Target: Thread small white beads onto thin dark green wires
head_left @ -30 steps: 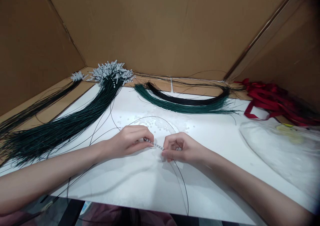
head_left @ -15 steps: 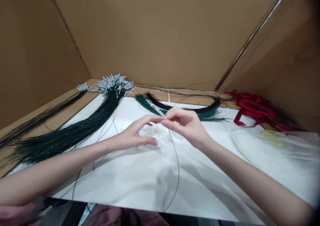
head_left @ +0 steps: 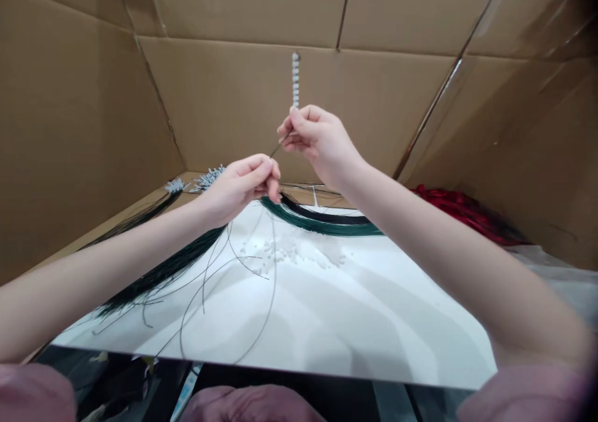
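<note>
My right hand [head_left: 317, 139] is raised above the white sheet [head_left: 355, 310] and pinches a thin dark wire just below a short column of white beads [head_left: 295, 79] that stands upright above my fingers. My left hand [head_left: 243, 185] is lower and to the left, its fingertips closed on the same wire [head_left: 273, 272], which hangs down from it in a long curve to the sheet. Loose white beads [head_left: 289, 254] lie scattered on the sheet under my hands.
A thick bundle of dark green wires [head_left: 163, 272] with beaded ends [head_left: 208, 176] lies at the left. Curved green and black wire bundles [head_left: 327, 223] lie at the back. Red ribbons [head_left: 462, 213] sit at the right. Cardboard walls [head_left: 233, 98] enclose the space.
Both hands rose from the sheet. My right hand lifted the beaded end upright, and my left hand closed on the wire below it. The camera tilted upward.
</note>
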A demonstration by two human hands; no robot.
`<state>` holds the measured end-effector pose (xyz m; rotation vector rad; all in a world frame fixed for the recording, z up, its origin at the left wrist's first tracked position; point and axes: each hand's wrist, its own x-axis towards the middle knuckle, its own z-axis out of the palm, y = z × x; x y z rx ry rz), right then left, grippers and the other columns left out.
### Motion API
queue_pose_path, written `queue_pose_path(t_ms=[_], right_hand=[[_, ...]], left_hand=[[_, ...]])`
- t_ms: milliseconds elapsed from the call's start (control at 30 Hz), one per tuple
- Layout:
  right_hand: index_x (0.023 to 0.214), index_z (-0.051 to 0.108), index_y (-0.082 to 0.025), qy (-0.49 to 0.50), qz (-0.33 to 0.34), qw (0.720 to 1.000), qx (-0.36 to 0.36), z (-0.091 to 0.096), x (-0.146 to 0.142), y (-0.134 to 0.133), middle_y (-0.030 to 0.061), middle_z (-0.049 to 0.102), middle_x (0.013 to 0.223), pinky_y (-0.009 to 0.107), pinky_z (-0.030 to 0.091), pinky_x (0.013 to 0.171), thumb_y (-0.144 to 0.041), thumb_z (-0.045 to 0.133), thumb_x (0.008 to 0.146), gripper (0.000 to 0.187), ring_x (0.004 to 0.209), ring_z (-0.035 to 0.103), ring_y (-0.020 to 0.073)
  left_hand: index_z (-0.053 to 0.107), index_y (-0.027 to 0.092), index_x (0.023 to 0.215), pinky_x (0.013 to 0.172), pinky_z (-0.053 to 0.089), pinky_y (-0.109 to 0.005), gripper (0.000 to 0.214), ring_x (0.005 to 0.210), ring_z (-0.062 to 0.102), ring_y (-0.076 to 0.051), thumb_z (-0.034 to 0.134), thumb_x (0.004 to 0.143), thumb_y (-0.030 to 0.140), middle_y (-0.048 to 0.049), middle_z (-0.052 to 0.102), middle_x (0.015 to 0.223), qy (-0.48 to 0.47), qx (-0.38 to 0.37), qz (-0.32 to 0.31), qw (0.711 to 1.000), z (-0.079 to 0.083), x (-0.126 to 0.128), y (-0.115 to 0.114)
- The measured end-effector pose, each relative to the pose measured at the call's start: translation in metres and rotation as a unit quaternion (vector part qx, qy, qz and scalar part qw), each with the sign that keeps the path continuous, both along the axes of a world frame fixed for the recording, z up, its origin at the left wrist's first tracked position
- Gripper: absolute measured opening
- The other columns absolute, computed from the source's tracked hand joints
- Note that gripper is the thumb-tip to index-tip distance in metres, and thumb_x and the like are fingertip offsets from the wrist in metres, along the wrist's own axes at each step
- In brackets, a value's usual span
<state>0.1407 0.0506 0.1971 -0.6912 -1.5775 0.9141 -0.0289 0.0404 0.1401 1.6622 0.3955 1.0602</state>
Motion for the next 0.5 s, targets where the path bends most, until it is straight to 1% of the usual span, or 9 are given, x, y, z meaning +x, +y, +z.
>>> queue_pose_path(t_ms=[100,167,267,333,433,500], right_hand=[[0.074,0.048,-0.017,0.045,0.027,0.998,-0.022,0.018,-0.010,0.007,-0.0015,0.061,0.075,0.019,0.049,0.067,-0.024,0.044,0.100,0.028,0.061,0.059,0.0051],[0.071,0.047,-0.018,0.062,0.015,0.997,-0.033,0.025,-0.014,0.014,-0.0018,0.061,0.071,0.020,0.049,0.064,-0.023,0.046,0.100,0.029,0.057,0.058,0.0059],[0.070,0.047,-0.019,0.078,-0.027,0.996,-0.042,0.031,-0.018,0.028,-0.0034,0.060,0.069,0.021,0.050,0.064,-0.024,0.045,0.100,0.031,0.055,0.057,0.0060],[0.069,0.047,-0.020,0.069,-0.071,0.994,-0.039,0.038,-0.017,0.036,-0.0039,0.062,0.070,0.020,0.050,0.068,-0.024,0.043,0.101,0.032,0.055,0.056,0.0045],[0.070,0.048,-0.020,0.058,-0.119,0.991,-0.029,0.052,-0.010,0.047,-0.0035,0.067,0.080,0.018,0.047,0.070,-0.025,0.038,0.101,0.032,0.057,0.057,0.0000],[0.071,0.048,-0.018,0.061,-0.161,0.985,-0.031,0.063,-0.003,0.055,-0.0004,0.070,0.092,0.018,0.046,0.068,-0.024,0.035,0.100,0.033,0.057,0.056,-0.0025]], left_hand=[[0.056,0.015,0.087,0.070,0.050,-0.024,0.019,0.060,0.058,-0.011,0.054,0.095,0.032,0.0017,0.056,0.060,0.019,0.008,0.032,0.999,0.004,-0.030,-0.004],[0.057,0.015,0.087,0.069,0.050,-0.023,0.019,0.061,0.057,-0.011,0.053,0.096,0.032,0.0012,0.056,0.060,0.032,0.002,0.063,0.998,0.001,-0.046,-0.005],[0.057,0.015,0.086,0.067,0.049,-0.023,0.017,0.057,0.052,-0.010,0.053,0.095,0.030,0.0025,0.049,0.059,0.052,-0.027,0.090,0.994,-0.003,-0.067,-0.005],[0.057,0.016,0.086,0.067,0.049,-0.024,0.016,0.054,0.048,-0.009,0.054,0.095,0.029,0.0041,0.043,0.057,0.063,-0.046,0.097,0.992,-0.003,-0.083,-0.009],[0.057,0.016,0.088,0.065,0.047,-0.023,0.017,0.053,0.043,-0.008,0.054,0.095,0.031,0.0050,0.037,0.057,0.073,-0.064,0.108,0.989,0.001,-0.110,-0.022],[0.058,0.016,0.089,0.067,0.047,-0.024,0.015,0.053,0.040,-0.008,0.055,0.094,0.029,0.0053,0.035,0.058,0.081,-0.067,0.112,0.988,0.003,-0.129,-0.033]])
